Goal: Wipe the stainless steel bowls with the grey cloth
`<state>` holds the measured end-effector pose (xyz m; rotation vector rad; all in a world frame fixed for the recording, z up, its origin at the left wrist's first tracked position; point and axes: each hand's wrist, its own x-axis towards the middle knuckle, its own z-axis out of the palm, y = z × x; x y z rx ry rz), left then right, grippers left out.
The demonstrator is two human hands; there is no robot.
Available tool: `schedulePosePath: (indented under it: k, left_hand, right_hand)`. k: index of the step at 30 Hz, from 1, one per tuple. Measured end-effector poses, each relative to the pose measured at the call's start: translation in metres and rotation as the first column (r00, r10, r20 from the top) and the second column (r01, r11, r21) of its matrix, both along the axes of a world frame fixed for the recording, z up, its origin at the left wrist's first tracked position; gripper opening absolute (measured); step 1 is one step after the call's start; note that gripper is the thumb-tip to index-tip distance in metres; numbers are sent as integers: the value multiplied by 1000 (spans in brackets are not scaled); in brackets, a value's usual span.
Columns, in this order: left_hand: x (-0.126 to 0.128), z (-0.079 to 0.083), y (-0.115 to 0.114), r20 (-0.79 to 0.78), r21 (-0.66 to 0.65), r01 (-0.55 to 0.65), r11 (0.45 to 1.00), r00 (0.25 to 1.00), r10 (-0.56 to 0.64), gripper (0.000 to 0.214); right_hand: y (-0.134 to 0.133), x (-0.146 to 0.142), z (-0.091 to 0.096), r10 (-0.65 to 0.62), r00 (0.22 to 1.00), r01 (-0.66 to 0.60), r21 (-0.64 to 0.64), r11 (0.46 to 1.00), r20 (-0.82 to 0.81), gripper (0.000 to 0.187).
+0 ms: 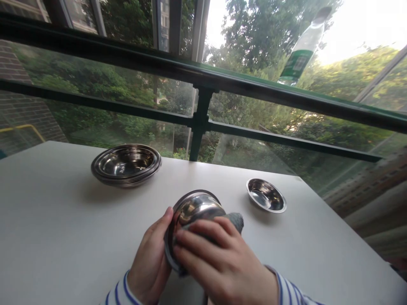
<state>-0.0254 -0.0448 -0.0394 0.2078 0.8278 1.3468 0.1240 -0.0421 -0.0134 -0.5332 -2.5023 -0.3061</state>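
Observation:
A shiny steel bowl (199,204) is tilted on its side above the white table, its rounded outside turned up toward me. Gripping its rim from the left is my left hand (149,258), thumb along the edge and the other fingers mostly hidden behind the bowl. My right hand (219,258) presses a grey cloth (235,221) against the bowl's outer surface. Most of the cloth lies under the palm and fingers; one end sticks out at the right.
Several nested steel bowls (127,166) stand at the table's back left. One smaller steel bowl (266,195) sits upright at the right. Behind the white table (63,220) runs a dark green railing (178,67), with a green-labelled plastic bottle (300,57) on top.

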Motion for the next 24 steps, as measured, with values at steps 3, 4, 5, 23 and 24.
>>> schedulePosePath:
  k: [3,4,5,23,24]
  left_hand:
    - [0,0,-1,-5,-22,21,1000,1000,-21,17]
    - [0,0,-1,4,-19,32,999,999,-32,16]
    - [1,-1,-1,19,-5,42,999,999,-42,17]
    - [2,4,-3,69,55,34,998,997,-38,25]
    - [3,4,-3,74,62,33,998,997,-38,26]
  right_hand:
    - [-6,-9,-1,71,996,-73,47,996,45,26]
    - [-6,-8,0,56,997,-59,37,998,59,28]
    - [-4,-6,1,36,997,-38,19,999,71,29]
    - [-2,-2,11,-29,1000,29,-4,1000,-9,27]
    - [2,3,11,-81,996,81,-30,996,-22,27]
